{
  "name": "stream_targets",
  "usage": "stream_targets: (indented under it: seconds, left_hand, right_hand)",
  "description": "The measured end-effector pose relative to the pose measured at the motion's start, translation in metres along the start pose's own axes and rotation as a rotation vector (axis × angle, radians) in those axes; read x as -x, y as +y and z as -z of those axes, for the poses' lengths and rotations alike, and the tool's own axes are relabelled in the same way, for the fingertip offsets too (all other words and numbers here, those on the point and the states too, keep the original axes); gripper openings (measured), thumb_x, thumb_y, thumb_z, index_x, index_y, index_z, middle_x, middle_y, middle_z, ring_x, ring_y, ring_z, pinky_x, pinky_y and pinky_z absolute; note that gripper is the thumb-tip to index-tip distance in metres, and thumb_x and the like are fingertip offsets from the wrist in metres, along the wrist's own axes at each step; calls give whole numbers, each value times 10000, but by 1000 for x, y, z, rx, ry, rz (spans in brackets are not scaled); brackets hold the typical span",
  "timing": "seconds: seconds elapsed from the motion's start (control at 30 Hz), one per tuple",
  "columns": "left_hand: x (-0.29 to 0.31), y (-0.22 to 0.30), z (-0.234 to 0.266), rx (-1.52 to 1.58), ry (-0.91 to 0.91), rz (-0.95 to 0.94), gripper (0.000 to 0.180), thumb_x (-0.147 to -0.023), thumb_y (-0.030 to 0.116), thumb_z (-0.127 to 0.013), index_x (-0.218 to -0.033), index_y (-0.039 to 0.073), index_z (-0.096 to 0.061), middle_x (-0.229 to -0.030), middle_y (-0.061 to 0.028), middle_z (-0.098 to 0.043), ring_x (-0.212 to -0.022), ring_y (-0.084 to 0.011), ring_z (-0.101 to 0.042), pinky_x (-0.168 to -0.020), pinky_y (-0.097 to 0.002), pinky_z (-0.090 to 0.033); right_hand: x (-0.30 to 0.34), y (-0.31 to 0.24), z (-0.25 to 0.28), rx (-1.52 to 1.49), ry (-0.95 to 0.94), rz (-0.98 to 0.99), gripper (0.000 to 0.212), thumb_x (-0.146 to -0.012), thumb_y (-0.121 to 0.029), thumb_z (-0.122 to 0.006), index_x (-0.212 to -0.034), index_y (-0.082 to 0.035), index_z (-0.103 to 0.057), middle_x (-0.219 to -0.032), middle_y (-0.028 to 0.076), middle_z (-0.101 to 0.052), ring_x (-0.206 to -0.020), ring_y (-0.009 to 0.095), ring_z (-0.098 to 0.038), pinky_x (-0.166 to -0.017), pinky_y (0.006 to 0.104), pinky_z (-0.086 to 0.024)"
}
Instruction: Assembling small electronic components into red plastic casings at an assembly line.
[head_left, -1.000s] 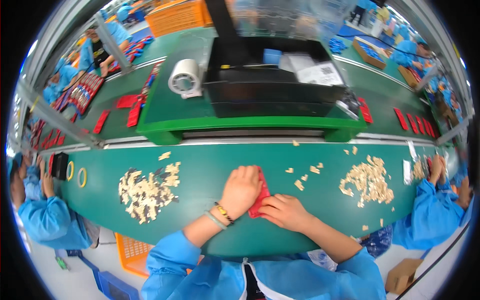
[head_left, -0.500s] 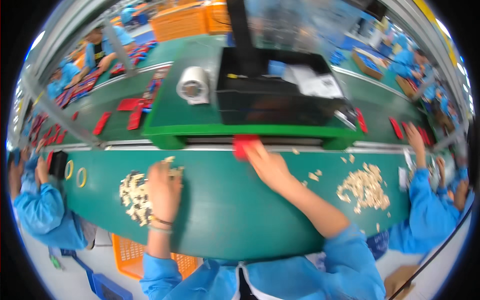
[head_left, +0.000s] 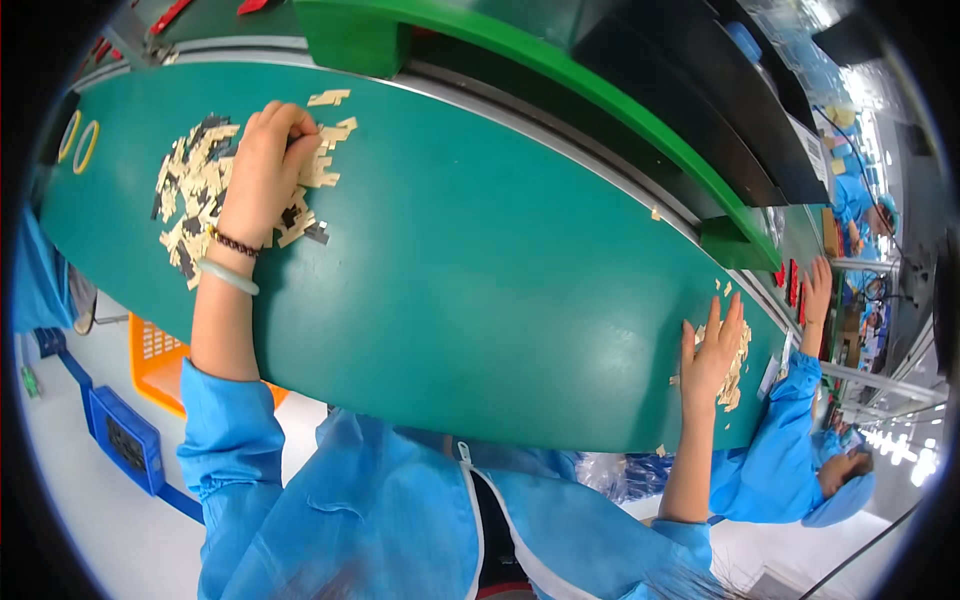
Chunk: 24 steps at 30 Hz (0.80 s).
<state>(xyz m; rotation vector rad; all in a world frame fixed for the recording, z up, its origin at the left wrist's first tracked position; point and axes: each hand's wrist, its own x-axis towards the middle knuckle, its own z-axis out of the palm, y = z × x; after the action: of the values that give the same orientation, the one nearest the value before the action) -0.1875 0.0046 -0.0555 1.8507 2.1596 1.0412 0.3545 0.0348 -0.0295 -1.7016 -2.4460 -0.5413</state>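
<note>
Two yellow rings (head_left: 78, 146) lie at 9 o'clock on the far-left edge of the green worktop (head_left: 480, 280). Just right of them, at about 10 o'clock, a spread of small beige and dark flat pieces (head_left: 195, 195) covers the worktop. Left hand (head_left: 262, 170) rests on top of this pile, fingers curled down and bunched together on the pieces near its upper right edge; whether a piece is actually pinched cannot be told. Wrist carries a dark bead bracelet (head_left: 238, 243) and a pale bangle (head_left: 228, 277). Below the worktop edge at 8 o'clock, an orange crate (head_left: 165, 360) and a blue bin (head_left: 122, 440). Mid-worktop is bare green. At 3 o'clock, right hand (head_left: 712, 350) lies flat, fingers spread and open, palm down on a second, smaller pile of beige pieces (head_left: 738, 365). Hands are well apart. Further right, another person's hand (head_left: 818, 290) reaches the belt.
</note>
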Motion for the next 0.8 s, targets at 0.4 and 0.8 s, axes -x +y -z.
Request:
stream_targets:
  seconds: [0.4, 0.8]
  left_hand:
    - [16, 22, 3, 339, 348, 113, 152, -857, -4, -605, -1005, 5, -569, -910, -168, -627, -792, -316, -624, -702, -354, -500]
    - [11, 6, 17, 860, 195, 264, 322, -888, -45, -516, -1198, 14, -580, -909, 3, -550, -826, -74, -524, -777, -198, -432]
  right_hand:
    - [-175, 21, -145, -184, 278, -176, 322, -856, -234, -618, -1089, -12, -624, -1133, 207, -611, -1056, 420, -553, -920, 477, -425]
    - [-43, -143, 36, -759, -7, 617, 211, -713, -96, -725, -894, -63, -623, -1101, 97, -619, -1038, 275, -607, -885, 400, -465]
